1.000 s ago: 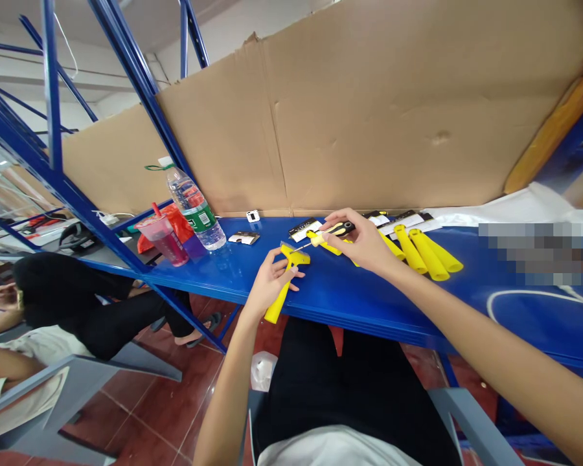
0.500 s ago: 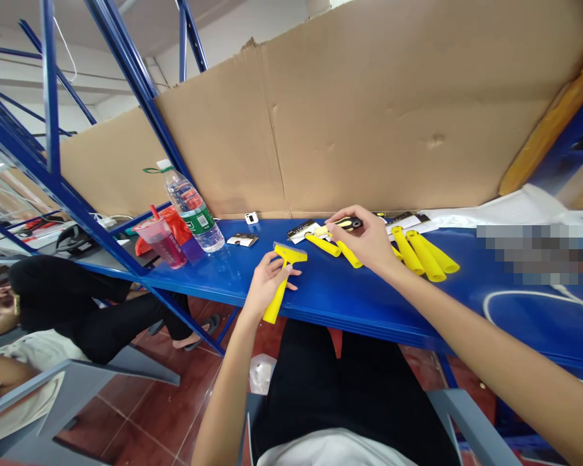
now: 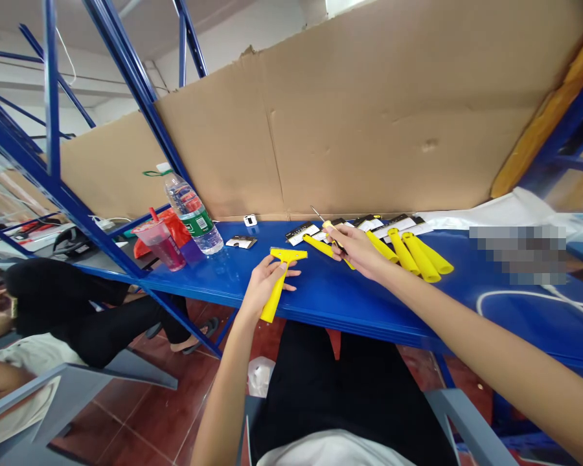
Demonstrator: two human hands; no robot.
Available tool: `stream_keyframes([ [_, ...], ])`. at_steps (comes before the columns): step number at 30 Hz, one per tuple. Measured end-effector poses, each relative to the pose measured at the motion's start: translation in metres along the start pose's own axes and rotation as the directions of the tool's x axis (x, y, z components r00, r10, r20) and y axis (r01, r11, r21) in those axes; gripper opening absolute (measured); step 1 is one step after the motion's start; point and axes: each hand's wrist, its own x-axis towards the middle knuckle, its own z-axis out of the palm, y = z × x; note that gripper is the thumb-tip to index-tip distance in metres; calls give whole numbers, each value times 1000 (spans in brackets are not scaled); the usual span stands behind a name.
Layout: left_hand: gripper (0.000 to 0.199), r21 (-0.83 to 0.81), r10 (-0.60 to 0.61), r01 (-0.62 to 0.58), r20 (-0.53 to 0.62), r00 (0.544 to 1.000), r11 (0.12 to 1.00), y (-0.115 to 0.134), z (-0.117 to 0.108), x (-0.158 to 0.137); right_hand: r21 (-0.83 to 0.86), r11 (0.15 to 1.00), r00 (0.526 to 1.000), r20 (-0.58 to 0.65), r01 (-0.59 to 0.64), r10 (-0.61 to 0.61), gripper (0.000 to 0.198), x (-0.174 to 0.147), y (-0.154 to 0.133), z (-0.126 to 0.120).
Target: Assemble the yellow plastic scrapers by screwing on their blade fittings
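My left hand (image 3: pixel 266 279) grips a yellow T-shaped scraper (image 3: pixel 275 292) near the front edge of the blue table, its wide head up and its handle slanting down toward me. In my right hand (image 3: pixel 354 247) is a screwdriver (image 3: pixel 327 224) with a yellow and black handle; its thin metal shaft points up and to the left. Under and beside my right hand lie several yellow tube-shaped handles (image 3: pixel 422 257). Behind them are black-and-white printed cards (image 3: pixel 302 233). The tool and the scraper are apart.
A water bottle (image 3: pixel 194 217) and a pink cup with a straw (image 3: pixel 161 243) stand at the left by the blue frame post. A small card packet (image 3: pixel 241 242) and a white gadget (image 3: pixel 250 221) lie nearby. White cable (image 3: pixel 495 295) curls at the right. Another person (image 3: pixel 68 310) sits at the left.
My right hand has moved slightly down and left and turned the screwdriver, so its shaft now points up and left. My left hand keeps hold of the scraper, almost still.
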Motion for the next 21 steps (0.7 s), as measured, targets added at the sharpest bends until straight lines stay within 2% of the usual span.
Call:
stream_keyframes([
  [3, 54, -17, 55, -55, -23, 998, 998, -1, -7, 2, -27, 1000, 1000, 21, -13, 14, 50, -2, 4, 2],
  [6, 46, -23, 72, -74, -74, 995, 997, 2, -27, 10, -66, 998, 998, 55, -17, 21, 54, -4, 7, 3],
  [10, 40, 97, 43, -25, -184, 982, 995, 16, -64, 35, -109, 994, 993, 119, -3, 16, 61, -5, 13, 6],
  [13, 42, 237, -29, 80, -214, 976, 968, 28, -84, 57, -124, 992, 989, 148, 5, 13, 62, -6, 19, 10],
  [16, 36, 279, -74, 124, -182, 981, 952, 37, -94, 73, -137, 991, 987, 159, 10, 12, 60, -6, 23, 13],
  [21, 37, 297, -22, 84, -207, 978, 951, 45, -97, 73, -127, 992, 986, 165, 20, 1, 54, -5, 26, 13],
])
